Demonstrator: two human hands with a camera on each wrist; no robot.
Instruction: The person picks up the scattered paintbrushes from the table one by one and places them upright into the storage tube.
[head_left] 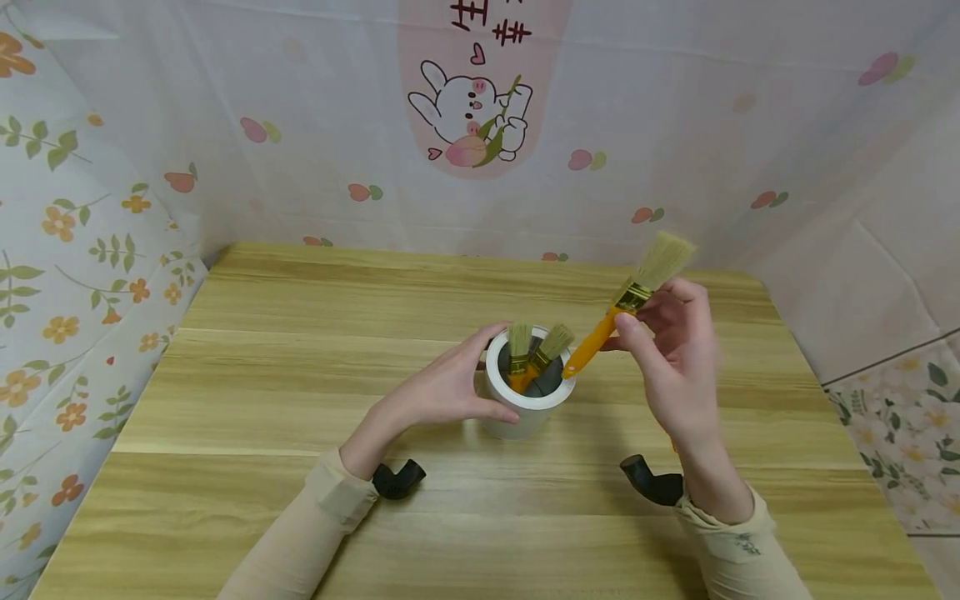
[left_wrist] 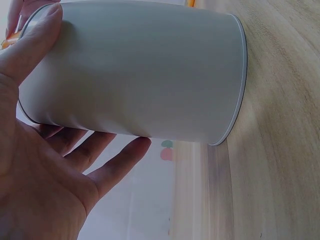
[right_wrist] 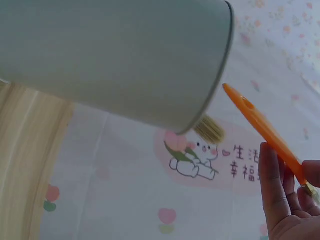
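Note:
A round, pale container [head_left: 517,425] with a white rim stands upright on the table. My left hand [head_left: 450,379] grips it from the left, with the thumb on the near side and the fingers [left_wrist: 120,165] around the far side. Two paintbrushes lean inside, bristles up: one at the left [head_left: 519,346] and one at the right [head_left: 553,343]. To the right, my right hand [head_left: 678,358] pinches a third paintbrush [head_left: 592,340] near its metal band. Its pale bristles point up and away, and the tip of its orange handle overlaps the container's right rim in the head view.
A wood-grain table [head_left: 262,400] spreads around the container. Printed cloth [head_left: 315,108] hangs behind it and at both sides. A black bent piece [head_left: 399,480] sits at the left wrist, another [head_left: 652,481] at the right. A bit of orange [head_left: 672,446] peeks out beside the right wrist.

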